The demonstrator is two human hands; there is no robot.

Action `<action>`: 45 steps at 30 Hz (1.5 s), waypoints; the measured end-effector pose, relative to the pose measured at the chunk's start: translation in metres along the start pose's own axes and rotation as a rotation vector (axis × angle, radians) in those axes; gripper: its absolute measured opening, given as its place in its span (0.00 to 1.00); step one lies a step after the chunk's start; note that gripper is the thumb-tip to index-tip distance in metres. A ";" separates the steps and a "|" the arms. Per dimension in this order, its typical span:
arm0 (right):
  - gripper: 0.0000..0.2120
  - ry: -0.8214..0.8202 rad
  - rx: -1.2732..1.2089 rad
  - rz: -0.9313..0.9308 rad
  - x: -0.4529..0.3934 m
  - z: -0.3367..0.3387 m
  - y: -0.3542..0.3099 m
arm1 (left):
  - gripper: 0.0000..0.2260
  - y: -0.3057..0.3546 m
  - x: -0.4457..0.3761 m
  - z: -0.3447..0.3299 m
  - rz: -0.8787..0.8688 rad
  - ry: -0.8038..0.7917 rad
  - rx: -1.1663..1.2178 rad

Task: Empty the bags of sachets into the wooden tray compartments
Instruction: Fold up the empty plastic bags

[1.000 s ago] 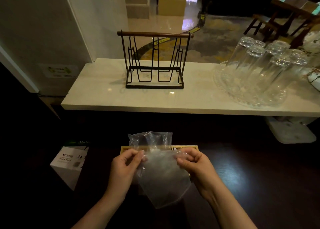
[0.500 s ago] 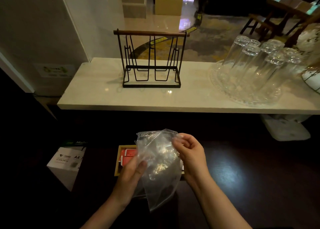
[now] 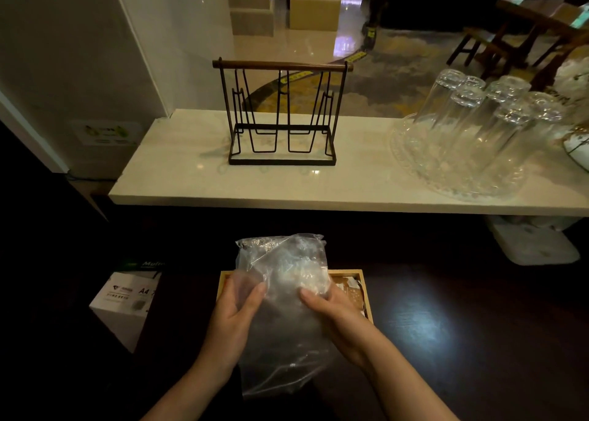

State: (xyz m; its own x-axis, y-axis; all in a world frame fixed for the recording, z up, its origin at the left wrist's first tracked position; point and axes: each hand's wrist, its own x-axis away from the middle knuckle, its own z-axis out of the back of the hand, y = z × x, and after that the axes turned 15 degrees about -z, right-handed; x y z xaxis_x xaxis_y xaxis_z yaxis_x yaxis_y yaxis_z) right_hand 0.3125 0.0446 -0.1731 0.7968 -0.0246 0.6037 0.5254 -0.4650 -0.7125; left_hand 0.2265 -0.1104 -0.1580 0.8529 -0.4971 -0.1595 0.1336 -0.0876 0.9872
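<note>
Both hands grip a clear plastic bag [image 3: 282, 296] over the wooden tray [image 3: 366, 293]: left hand [image 3: 234, 314] and right hand [image 3: 334, 317] each pinching a side; paper sachets [image 3: 349, 291] fill the tray's right end.

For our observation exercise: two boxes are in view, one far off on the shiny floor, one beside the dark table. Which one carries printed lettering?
The white box left of the wooden tray: it reads "A4". The far cardboard box looks plain.

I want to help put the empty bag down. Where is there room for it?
The dark table is bare right of the wooden tray. The white counter has room left of the wire rack, and between the rack and the glasses. Around both hands and the tray it is crowded.
</note>
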 end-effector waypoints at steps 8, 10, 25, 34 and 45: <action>0.15 0.421 -0.014 0.261 -0.012 -0.004 -0.006 | 0.16 -0.002 -0.002 -0.005 0.189 -0.208 0.016; 0.19 0.346 0.079 0.223 -0.008 0.000 -0.008 | 0.12 -0.002 -0.003 -0.001 0.178 -0.182 -0.019; 0.17 0.054 0.159 0.204 -0.001 -0.003 -0.010 | 0.03 0.004 -0.015 0.040 0.350 -0.073 0.286; 0.16 0.260 0.857 0.651 -0.030 -0.016 -0.002 | 0.18 -0.013 0.002 0.059 0.650 -0.244 0.282; 0.41 -0.124 0.134 0.086 -0.036 -0.022 0.024 | 0.06 -0.032 0.012 0.076 0.642 0.070 0.385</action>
State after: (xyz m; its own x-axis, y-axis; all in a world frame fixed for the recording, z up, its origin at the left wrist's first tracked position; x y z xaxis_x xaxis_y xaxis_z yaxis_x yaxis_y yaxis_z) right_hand 0.2904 0.0146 -0.2039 0.8670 0.0535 0.4955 0.4819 -0.3433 -0.8062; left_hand 0.1942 -0.1793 -0.1927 0.7353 -0.4971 0.4606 -0.5762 -0.1009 0.8111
